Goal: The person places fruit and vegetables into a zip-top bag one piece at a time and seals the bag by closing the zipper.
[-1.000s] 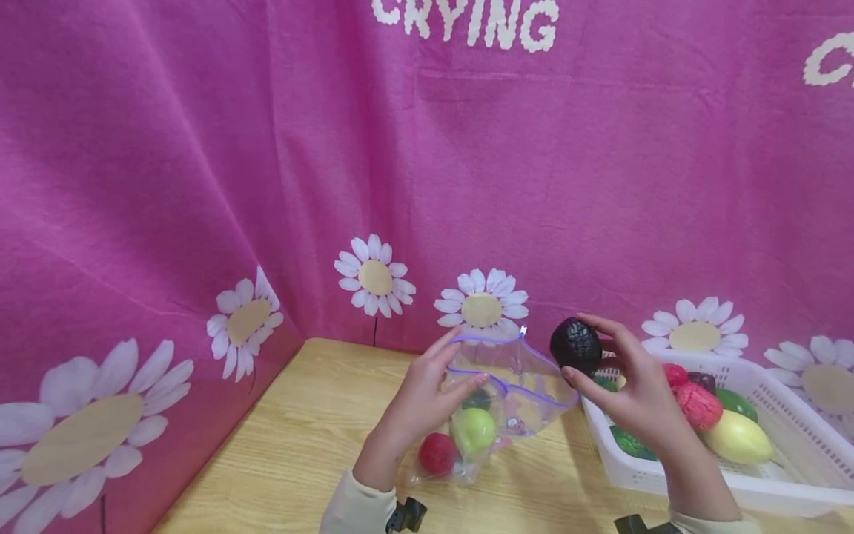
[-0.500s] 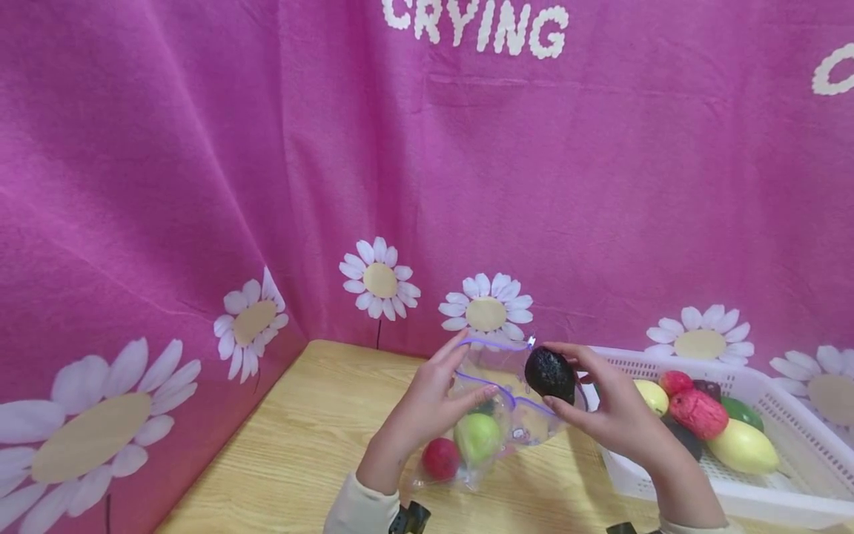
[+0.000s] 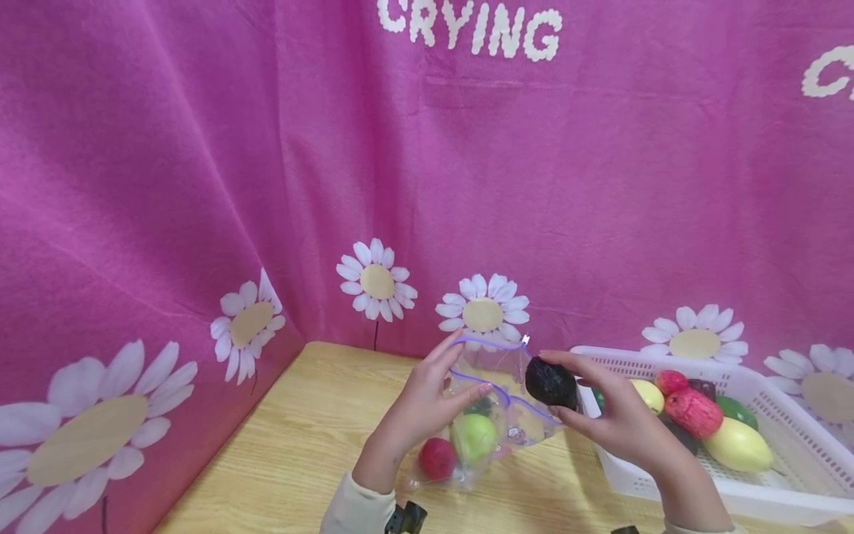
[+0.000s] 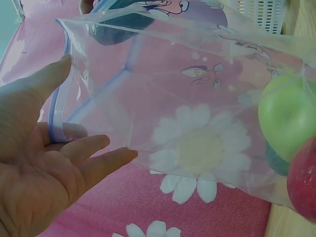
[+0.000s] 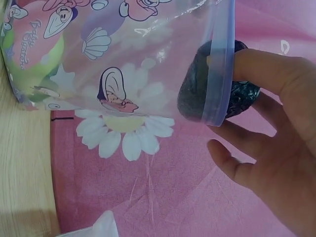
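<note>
A clear zip bag (image 3: 530, 426) with a purple-edged mouth and cartoon prints hangs spread between the hands. My left hand (image 3: 420, 404) holds its mouth apart at the left, the rim passing between thumb and fingers in the left wrist view. Inside, low in the bag, lie a light green fruit (image 3: 476, 437), a red round fruit (image 3: 437, 458) and a dark green piece (image 4: 276, 160). With thumb and fingers my right hand (image 3: 617, 408) grips a dark, rough-skinned avocado (image 3: 550, 382). The right wrist view shows the avocado partly within the bag's mouth, behind the translucent rim.
A white perforated basket (image 3: 627, 467) stands on the wooden table (image 3: 333, 400) at the right. It holds a large yellow fruit (image 3: 739, 445), a wrinkled red fruit (image 3: 694, 413) and several others. A pink flowered cloth (image 3: 574, 185) hangs behind the table.
My right hand has carried the avocado left and downward from beside the bag to its mouth. The left hand keeps its hold on the rim.
</note>
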A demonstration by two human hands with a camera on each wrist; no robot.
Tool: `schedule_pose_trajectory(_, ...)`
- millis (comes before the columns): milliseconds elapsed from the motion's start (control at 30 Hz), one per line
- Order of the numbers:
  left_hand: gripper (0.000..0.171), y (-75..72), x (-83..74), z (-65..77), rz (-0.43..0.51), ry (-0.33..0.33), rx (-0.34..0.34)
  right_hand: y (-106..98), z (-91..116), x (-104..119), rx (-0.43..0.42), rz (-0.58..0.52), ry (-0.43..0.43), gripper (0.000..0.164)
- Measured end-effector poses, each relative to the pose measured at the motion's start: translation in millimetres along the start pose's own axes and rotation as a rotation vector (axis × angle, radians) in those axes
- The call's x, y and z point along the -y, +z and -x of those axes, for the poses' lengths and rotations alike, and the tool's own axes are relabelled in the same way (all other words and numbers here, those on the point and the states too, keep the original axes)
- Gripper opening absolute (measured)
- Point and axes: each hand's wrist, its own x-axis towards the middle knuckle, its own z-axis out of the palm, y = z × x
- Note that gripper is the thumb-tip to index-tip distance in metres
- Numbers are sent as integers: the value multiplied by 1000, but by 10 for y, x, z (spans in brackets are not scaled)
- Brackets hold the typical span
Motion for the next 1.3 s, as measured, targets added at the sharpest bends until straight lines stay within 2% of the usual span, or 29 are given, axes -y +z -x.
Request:
schedule_pose_trajectory(233,70,-3,19,-2,-4,7,-10,36,13,-13,61,-79,-32,77)
schedule_pose_trajectory(400,71,-5,10,-5,15,-3,-4,35,15,10,92,-91,8,76)
schedule_pose_trajectory(567,70,-10,-4,-12,23,-10,-5,26,22,16,91,-60,32,70)
schedule_pose_trajectory(767,73,5,-10,-6,32,-14,-11,42,48,1,86,4,34,51)
schedule_pose_trajectory(833,73,8,-5,-8,27,-10,-13,60,72,-11,96,18,60,41)
schedule_pose_trajectory(933,72,1,5,-8,26,-7,-21,88,111,-40,123,4,145,28)
schedule_pose_trajectory(1067,71,-16,12,-10,35,4,-36,107,133,-80,165,-46,283,14)
schedule_pose_trajectory(1167,71,-22,6,-9,54,-5,-38,107,120,-79,150,-77,387,1)
schedule_pose_trajectory(1300,66,-23,-14,-1,89,-42,-32,115,40,-33,73,-102,438,12)
